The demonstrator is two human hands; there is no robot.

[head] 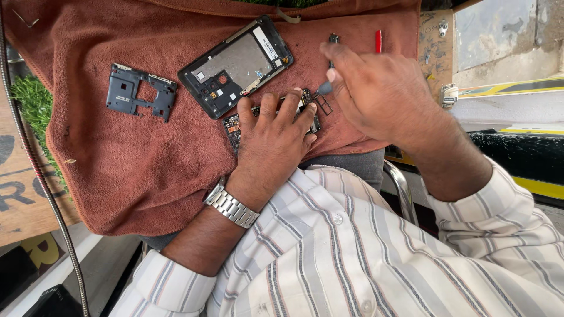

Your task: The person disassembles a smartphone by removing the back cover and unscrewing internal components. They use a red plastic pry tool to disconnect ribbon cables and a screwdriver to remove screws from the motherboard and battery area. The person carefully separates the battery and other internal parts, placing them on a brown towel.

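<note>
The right hand (376, 91) is closed around a thin tool with a grey tip (325, 88), and the tip points down at a small circuit board (305, 105). The left hand (273, 141) lies flat on this board with its fingers spread and presses it onto the brown towel (135, 170); it grasps nothing. Just beside the board, further up, lies an opened phone body (238, 64). A dark plastic frame (141, 91) lies well apart to the side. A red pen-like tool (378, 41) rests near the towel's edge.

You have a dark phone circuit board (235, 124) lying flat on the rust-brown towel (147, 170), mostly covered by your left hand (273, 144). Your right hand (376, 91) pinches a slim grey-tipped tool (325, 88), tip down at the board's right end.
</note>
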